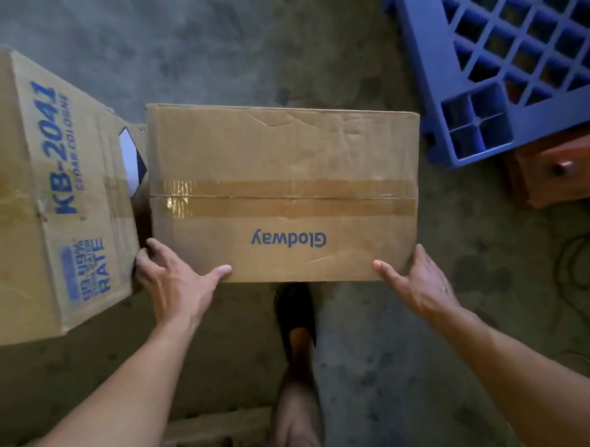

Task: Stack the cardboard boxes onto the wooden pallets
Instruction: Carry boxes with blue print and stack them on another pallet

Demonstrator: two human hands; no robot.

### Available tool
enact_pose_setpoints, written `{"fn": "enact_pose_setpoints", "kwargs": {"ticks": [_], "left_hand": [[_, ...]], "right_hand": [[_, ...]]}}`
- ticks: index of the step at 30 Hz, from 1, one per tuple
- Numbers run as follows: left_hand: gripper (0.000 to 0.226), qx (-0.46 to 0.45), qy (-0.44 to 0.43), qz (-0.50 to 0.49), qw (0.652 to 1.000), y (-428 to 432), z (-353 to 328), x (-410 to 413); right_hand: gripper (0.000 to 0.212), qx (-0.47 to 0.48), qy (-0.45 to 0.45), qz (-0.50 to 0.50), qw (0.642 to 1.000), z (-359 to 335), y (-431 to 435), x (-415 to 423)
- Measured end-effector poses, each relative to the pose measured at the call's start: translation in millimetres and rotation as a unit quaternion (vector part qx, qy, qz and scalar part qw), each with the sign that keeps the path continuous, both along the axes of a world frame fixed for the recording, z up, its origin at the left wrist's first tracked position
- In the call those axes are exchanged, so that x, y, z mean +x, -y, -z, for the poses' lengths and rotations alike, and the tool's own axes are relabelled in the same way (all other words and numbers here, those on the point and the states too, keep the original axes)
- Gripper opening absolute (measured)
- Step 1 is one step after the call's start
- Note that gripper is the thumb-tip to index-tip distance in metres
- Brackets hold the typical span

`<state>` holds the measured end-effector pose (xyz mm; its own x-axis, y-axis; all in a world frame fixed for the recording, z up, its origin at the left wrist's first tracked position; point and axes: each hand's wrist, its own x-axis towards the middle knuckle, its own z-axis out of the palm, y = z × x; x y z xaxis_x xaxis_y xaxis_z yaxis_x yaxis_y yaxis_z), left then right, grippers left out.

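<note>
Stained concrete floor (243, 48) below. We see a creased, taped Glodway box (283, 162). The left hand (173, 281) and right hand (416, 282) grip its near corners.

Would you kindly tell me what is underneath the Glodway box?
At the near edge of the Glodway box, a dark shoe and the concrete floor show; whatever lies directly beneath is hidden by the box.

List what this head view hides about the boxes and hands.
Head view:
Glodway box: underside and any support, hidden by its own top.
Fingertips of left hand and right hand: hidden beyond the box's sides.
KB-2041 box: cut by the left edge.
Blue pallet: cut by top and right edges.
</note>
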<state>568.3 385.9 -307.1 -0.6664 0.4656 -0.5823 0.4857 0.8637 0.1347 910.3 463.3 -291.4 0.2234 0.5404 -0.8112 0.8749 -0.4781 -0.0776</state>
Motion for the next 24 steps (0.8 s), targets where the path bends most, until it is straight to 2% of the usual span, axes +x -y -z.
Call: {"fn": "enact_pose_setpoints", "kwargs": {"ticks": [3, 5, 8, 11, 13, 16, 19, 22, 24], "left_hand": [[0.141, 0.000, 0.021, -0.031, 0.999, -2.5, 4.8, -7.8], [0.136, 0.007, 0.041, -0.067, 0.997, -6.6, 1.1, -15.1], [0.108, 0.036, 0.055, -0.086, 0.994, -13.2, -21.0, -21.9], [0.075, 0.128, 0.081, -0.129, 0.980, -18.8, -54.2, -20.9], [0.070, 0.188, 0.124, -0.180, 0.958, -20.0, -80.9, -14.3], [0.069, 0.250, 0.219, -0.267, 0.905, -6.5, -124.3, 0.2], [0.062, 0.295, 0.270, -0.306, 0.864, 26.4, -166.6, 20.9], [0.076, 0.347, 0.292, -0.324, 0.831, 63.2, -213.7, 47.9], [0.084, 0.380, 0.299, -0.315, 0.817, 94.9, -247.7, 68.4]], "right_hand": [[0.091, 0.012, -0.028, 0.083, 0.996, 1.9, -2.3, -6.1], [0.088, 0.034, -0.043, 0.116, 0.992, -6.2, -2.4, -5.6], [0.083, 0.090, -0.071, 0.141, 0.983, -35.1, -7.5, 3.8], [0.086, 0.154, -0.098, 0.196, 0.964, -76.1, -26.1, 19.0], [0.083, 0.184, -0.115, 0.219, 0.951, -106.7, -38.2, 31.4], [0.075, 0.220, -0.153, 0.224, 0.937, -152.9, -37.8, 51.6], [0.072, 0.245, -0.195, 0.253, 0.915, -192.4, -22.2, 74.4], [0.077, 0.236, -0.254, 0.264, 0.900, -229.7, -9.0, 96.7], [0.077, 0.240, -0.295, 0.236, 0.894, -255.8, 0.3, 112.7]]}}
